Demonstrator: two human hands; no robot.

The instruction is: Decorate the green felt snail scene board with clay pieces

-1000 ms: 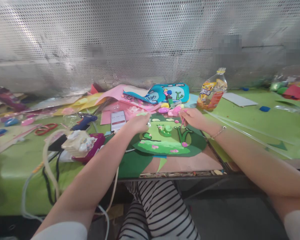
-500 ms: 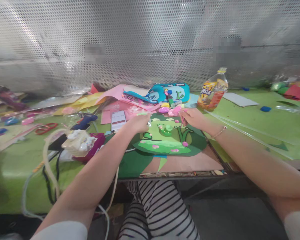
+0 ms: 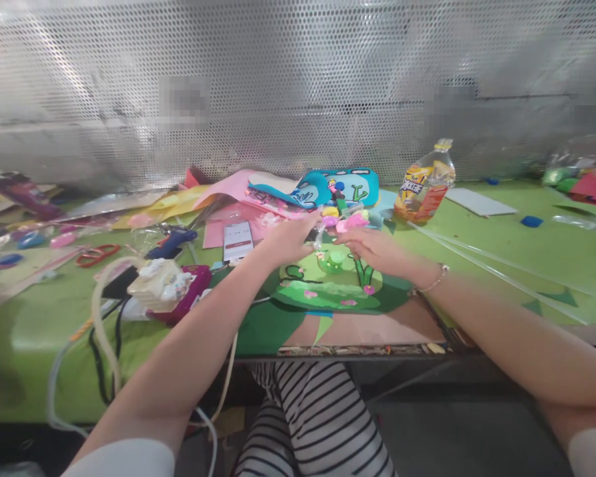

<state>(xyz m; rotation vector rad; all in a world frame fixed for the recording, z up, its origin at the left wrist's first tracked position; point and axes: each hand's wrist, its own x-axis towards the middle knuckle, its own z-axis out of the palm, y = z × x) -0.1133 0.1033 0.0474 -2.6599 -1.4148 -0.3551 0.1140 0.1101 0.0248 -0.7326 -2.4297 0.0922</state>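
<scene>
My left hand [image 3: 294, 237] is over the upper left of a green foam picture, thumb and fingers around a small clear plastic piece [image 3: 320, 236]. My right hand [image 3: 375, 250] hovers above the picture's upper right, fingers together and pointing left; whatever they pinch is too small to make out. The green picture [image 3: 328, 299] lies flat, with a green snail-like figure [image 3: 332, 261], dark-outlined leaves [image 3: 363, 273] and pink spots on it. Just beyond the hands sit pink clay [image 3: 353, 220] and a yellow lump [image 3: 330, 211].
Behind lies a blue decorated piece [image 3: 367, 189]. A plastic bottle [image 3: 422, 185] stands at right, a phone [image 3: 238, 240] at left. Further left are a blue glue gun [image 3: 171, 244], red scissors [image 3: 97, 255], a glue-covered white block [image 3: 161, 285] and cables. Clear sticks [image 3: 496, 271] lie at right.
My left hand has moved right and slightly up with the clear piece. My right hand has lowered over the leaves, its fingers now pointing left; the pink sliver it pinched no longer shows clearly.
</scene>
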